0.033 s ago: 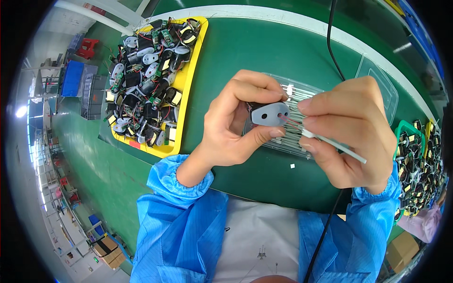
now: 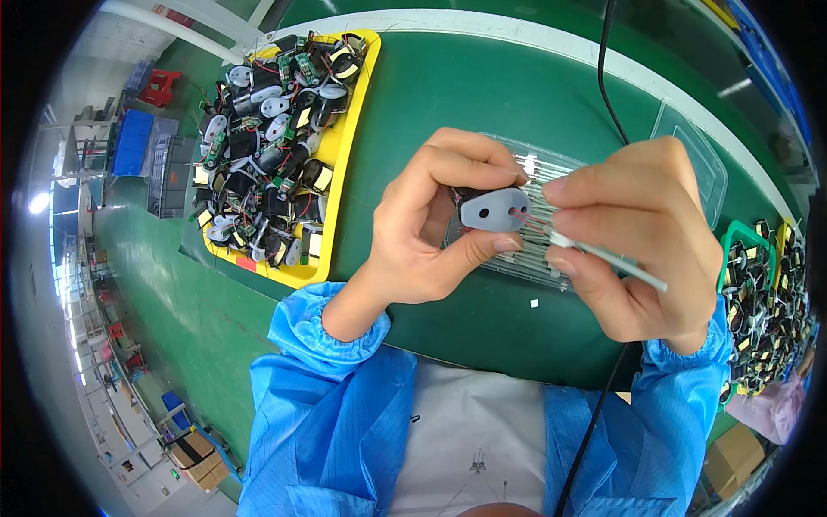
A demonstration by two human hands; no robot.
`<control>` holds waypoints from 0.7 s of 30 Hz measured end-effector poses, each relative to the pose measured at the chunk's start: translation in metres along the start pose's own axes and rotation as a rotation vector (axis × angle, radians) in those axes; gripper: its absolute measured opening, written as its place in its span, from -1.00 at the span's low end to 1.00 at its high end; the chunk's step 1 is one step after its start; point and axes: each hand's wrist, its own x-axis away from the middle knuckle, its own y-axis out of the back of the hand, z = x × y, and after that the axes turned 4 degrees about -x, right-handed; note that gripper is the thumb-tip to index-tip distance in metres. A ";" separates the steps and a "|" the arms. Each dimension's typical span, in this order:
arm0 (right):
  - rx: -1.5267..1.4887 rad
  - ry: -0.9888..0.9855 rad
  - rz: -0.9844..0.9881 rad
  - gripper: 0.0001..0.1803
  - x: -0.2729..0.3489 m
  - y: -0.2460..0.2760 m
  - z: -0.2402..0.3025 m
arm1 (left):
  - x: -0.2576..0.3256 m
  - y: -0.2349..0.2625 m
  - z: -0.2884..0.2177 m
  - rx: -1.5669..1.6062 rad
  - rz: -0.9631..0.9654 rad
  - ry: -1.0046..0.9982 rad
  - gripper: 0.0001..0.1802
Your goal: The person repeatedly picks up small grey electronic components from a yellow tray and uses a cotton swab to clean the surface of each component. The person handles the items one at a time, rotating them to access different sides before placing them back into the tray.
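My left hand [image 2: 412, 231] is closed round a small black part with a grey oval cap [image 2: 494, 222], its thumb below and fingers above. The cap faces up and shows two dark holes. Thin red wires [image 2: 536, 223] run from the right-hand hole toward my right hand [image 2: 644, 228]. Between that hand's thumb and fingers is a thin pale stick [image 2: 622, 264] with a white block at its near-cap end. Whether the wires join the block is too small to tell. Beneath both hands lies a clear plastic box [image 2: 544, 282] filled with similar pale sticks.
At left stands a yellow tray [image 2: 343, 164] heaped with black parts, grey caps, wires and green circuit boards. A clear lid [image 2: 702, 177] lies at right, beside a green basket [image 2: 739, 231] of similar parts. A black cable [image 2: 606, 82] crosses the green table; a white scrap [image 2: 534, 303] lies nearby.
The pale stick in my right hand has tilted up very slightly, and the red wires at the cap's hole show more clearly. My left hand stays in place.
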 end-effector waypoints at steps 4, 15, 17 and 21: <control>-0.078 -0.064 0.019 -0.77 0.002 -0.006 -0.010 | 0.000 -0.001 -0.001 -0.086 0.013 0.002 -0.56; -0.249 -0.440 0.047 -0.86 0.001 -0.001 -0.010 | 0.002 0.005 0.000 -0.167 0.062 0.066 -0.49; -0.240 -0.415 0.065 -0.86 0.001 -0.001 -0.010 | 0.003 -0.001 -0.003 -0.080 0.000 0.158 -0.49; -0.166 -0.226 0.105 -0.85 0.000 -0.003 -0.014 | 0.005 0.002 0.001 -0.049 0.038 0.149 -0.50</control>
